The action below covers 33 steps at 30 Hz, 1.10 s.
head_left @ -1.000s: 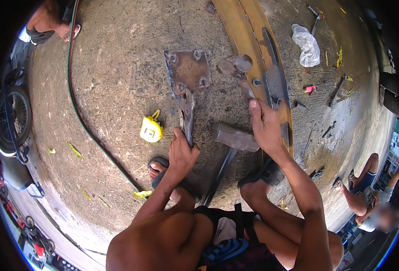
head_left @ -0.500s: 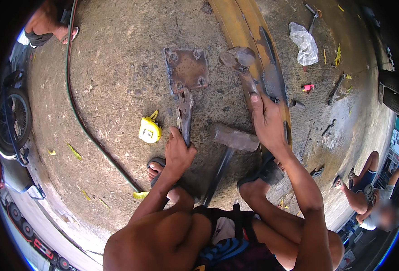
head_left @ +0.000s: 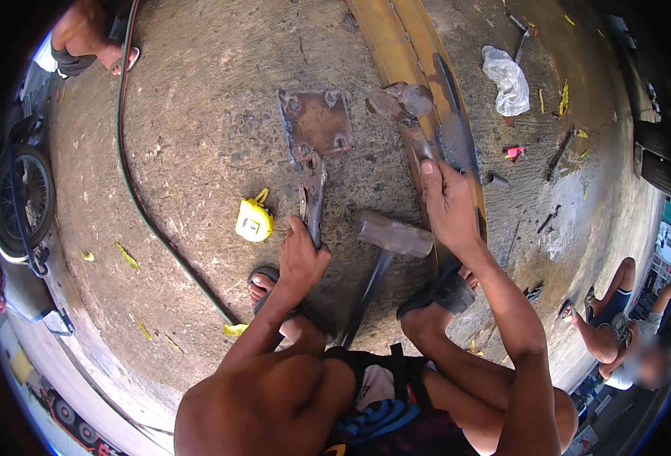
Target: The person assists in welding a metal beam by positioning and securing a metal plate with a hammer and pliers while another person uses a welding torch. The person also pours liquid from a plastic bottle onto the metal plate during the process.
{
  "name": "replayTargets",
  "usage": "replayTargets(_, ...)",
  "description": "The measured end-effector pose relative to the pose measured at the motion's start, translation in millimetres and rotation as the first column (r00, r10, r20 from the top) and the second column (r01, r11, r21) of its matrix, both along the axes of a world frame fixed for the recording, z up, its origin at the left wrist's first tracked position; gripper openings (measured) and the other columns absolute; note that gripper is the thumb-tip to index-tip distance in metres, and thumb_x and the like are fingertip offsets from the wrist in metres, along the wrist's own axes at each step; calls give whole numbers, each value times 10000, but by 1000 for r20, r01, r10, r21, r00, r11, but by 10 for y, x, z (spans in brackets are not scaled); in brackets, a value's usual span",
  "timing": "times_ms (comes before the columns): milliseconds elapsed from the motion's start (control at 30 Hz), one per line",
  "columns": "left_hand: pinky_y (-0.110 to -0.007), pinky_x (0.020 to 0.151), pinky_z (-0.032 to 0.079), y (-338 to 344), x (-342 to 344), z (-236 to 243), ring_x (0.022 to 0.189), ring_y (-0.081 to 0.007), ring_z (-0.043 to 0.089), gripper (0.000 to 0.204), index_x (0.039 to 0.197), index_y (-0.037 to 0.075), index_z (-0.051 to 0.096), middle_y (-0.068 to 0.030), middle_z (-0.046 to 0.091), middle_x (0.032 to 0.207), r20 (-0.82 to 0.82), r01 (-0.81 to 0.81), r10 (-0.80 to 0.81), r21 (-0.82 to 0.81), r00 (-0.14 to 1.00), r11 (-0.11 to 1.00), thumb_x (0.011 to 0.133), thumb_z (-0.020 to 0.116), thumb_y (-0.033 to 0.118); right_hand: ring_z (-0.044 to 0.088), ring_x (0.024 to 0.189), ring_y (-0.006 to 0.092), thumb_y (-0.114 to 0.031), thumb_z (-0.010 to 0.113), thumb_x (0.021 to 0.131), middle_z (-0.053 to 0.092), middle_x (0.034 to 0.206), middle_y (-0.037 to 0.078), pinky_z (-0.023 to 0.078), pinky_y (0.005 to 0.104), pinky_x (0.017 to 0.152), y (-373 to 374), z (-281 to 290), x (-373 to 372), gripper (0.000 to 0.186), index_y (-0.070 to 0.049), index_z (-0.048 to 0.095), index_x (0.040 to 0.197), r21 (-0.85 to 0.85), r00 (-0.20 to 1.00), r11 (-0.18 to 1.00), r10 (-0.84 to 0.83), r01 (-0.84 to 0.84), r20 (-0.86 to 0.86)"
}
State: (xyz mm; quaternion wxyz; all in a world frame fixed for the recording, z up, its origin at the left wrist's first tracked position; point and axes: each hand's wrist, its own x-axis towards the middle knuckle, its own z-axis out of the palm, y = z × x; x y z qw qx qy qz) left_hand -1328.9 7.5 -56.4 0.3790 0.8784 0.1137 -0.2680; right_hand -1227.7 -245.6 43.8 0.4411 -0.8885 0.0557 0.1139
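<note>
My left hand (head_left: 302, 257) is closed around the handles of locking pliers (head_left: 315, 201). The pliers' jaws bite the near edge of a rusty square steel plate (head_left: 316, 124) with a hole or round mark near each corner. Closed on a hammer (head_left: 401, 103) is my right hand (head_left: 451, 209), its thumb laid along the handle. The hammer's head is held to the right of the plate, apart from it, in front of a yellow-brown steel beam (head_left: 389, 38). A sledgehammer (head_left: 393, 232) rests between my feet, its dark handle toward me.
A yellow tape measure (head_left: 254, 220) sits left of the pliers. Further left a green hose (head_left: 120, 144) curves across the concrete. A clear plastic bag (head_left: 506, 80) and scattered metal pieces lie right of the beam. Other people are at the upper left and far right; a motorcycle wheel (head_left: 30, 199) stands left.
The whole view has shifted slightly. Both hands keep their holds, and the plate and hammer head sit a little lower in the picture.
</note>
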Motion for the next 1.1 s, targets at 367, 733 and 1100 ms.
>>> replayTargets(367, -633, 857, 500, 94, 17, -84, 896, -585, 625, 477, 1110, -61, 375, -407, 616, 952, 26, 30, -30, -22, 999, 999, 770, 622, 165, 497, 592, 374, -523, 444, 1088, 512, 622, 221, 410, 517, 635, -69, -543, -99, 674, 73, 587, 806, -136, 948, 973, 144, -188, -285)
replayTargets(733, -487, 959, 447, 412, 645, 708, 1042, -374, 603, 694, 1227, 53, 562, -163, 604, 1074, 164, 201, -298, 439, 940, 876, 584, 802, 157, 407, 482, 102, -578, 458, 1073, 452, 596, 9, 324, 306, 448, -164, -346, -42, 617, -70, 492, 725, 200, 904, 935, -203, 294, -377)
replayTargets(1100, -465, 910, 427, 548, 709, 614, 972, -343, 572, 714, 1208, 94, 585, -123, 569, 1027, 297, 236, -433, 520, 851, 821, 539, 833, 113, 285, 448, 53, -635, 460, 1047, 360, 595, -58, 218, 254, 396, -402, -364, -34, 554, -131, 486, 817, 215, 765, 774, -466, 596, -445)
